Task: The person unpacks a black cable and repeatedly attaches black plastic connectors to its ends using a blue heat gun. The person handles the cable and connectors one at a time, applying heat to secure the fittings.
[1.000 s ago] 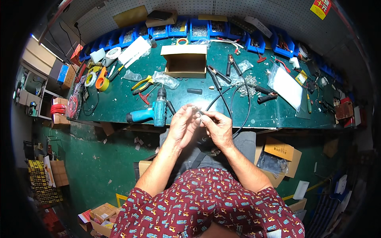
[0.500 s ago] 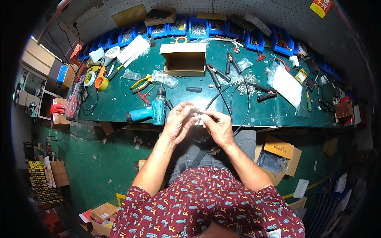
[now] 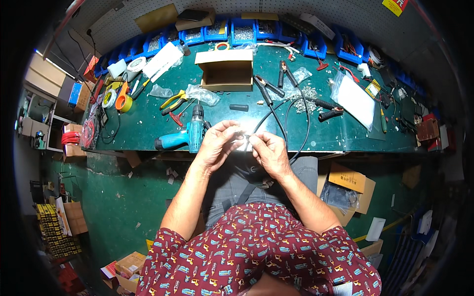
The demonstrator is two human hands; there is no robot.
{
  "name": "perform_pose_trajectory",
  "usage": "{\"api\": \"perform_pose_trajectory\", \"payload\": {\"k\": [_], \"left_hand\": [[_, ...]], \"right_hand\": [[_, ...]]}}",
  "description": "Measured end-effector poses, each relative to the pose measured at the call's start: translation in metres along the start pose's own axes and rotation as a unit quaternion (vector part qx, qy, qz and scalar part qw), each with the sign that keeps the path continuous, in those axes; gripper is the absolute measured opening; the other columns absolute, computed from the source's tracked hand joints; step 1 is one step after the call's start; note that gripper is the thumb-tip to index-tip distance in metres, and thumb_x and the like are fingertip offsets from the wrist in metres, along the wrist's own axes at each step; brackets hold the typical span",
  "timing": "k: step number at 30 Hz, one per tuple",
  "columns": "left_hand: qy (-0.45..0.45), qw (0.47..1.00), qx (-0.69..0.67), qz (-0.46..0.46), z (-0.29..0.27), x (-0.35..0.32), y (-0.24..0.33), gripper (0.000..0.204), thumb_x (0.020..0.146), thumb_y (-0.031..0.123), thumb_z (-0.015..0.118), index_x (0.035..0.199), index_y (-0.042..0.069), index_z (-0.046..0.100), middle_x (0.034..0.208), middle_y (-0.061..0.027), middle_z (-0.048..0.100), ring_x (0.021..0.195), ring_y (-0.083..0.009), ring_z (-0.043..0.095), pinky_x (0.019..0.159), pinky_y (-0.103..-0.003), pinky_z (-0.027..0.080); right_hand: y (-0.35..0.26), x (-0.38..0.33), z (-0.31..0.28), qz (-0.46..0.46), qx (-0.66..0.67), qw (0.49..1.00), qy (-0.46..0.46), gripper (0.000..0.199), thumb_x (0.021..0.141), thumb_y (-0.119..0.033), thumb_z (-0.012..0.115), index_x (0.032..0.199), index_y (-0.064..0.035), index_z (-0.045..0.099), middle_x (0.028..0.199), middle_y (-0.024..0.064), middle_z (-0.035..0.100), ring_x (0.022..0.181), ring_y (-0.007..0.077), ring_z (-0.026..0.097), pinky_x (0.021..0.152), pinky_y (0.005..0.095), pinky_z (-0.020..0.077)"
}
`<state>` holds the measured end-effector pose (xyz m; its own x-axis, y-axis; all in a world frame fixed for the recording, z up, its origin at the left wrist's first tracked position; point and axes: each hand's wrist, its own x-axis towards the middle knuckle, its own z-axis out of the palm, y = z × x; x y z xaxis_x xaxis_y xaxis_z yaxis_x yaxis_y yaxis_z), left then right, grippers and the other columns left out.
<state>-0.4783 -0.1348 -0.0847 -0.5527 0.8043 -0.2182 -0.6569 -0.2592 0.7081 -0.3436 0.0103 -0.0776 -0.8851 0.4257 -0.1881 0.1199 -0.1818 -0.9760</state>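
Just over the near edge of the bench, my left hand (image 3: 217, 146) and my right hand (image 3: 271, 155) face each other with their fingertips almost meeting. Both have thumb and fingers pinched around something small and dark, too little and too covered by the fingers to name. Black cable (image 3: 285, 129) loops over the bench beside my right hand and leads up to black-handled clamps (image 3: 269, 88). Left of my left hand, a teal cordless drill (image 3: 183, 137) lies on its side. Beyond my fingers is a short black sleeve (image 3: 239, 107).
An open cardboard box (image 3: 226, 74) stands mid-bench. Yellow-handled pliers (image 3: 174, 101) and plastic bags lie left of it. Right of it are a heap of small metal parts (image 3: 305, 100) and a white packet (image 3: 356, 104). Blue bins (image 3: 243, 33) line the back.
The whole view has shifted slightly. My hands stay together at the bench edge, and the fingers of my right hand look a little more curled.
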Motion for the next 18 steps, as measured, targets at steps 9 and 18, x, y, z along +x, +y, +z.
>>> {"api": "perform_pose_trajectory", "payload": {"k": [9, 18], "left_hand": [[0.020, 0.999, 0.021, 0.020, 0.005, 0.001, -0.001, 0.021, 0.099, 0.014, 0.066, 0.117, 0.004, 0.062, 0.110, -0.0131, 0.072, 0.090, -0.0166, 0.072, 0.080, -0.029, 0.062], [0.050, 0.993, 0.089, 0.057, 0.008, 0.000, -0.002, 0.023, 0.098, 0.016, 0.069, 0.116, 0.004, 0.063, 0.108, -0.0124, 0.073, 0.093, -0.0163, 0.072, 0.083, -0.029, 0.062]], "right_hand": [[0.009, 0.002, 0.007, -0.059, -0.014, 0.996, 0.061, 0.021, 0.097, -0.015, 0.068, 0.104, 0.0043, 0.070, 0.074, 0.0031, 0.069, 0.065, 0.0059, 0.062, 0.058, 0.0230, 0.0499], [-0.004, -0.004, 0.011, -0.179, -0.156, 0.966, 0.098, 0.015, 0.093, -0.008, 0.070, 0.099, 0.0056, 0.069, 0.080, 0.0128, 0.073, 0.070, 0.0148, 0.070, 0.062, 0.0300, 0.0551]]}}
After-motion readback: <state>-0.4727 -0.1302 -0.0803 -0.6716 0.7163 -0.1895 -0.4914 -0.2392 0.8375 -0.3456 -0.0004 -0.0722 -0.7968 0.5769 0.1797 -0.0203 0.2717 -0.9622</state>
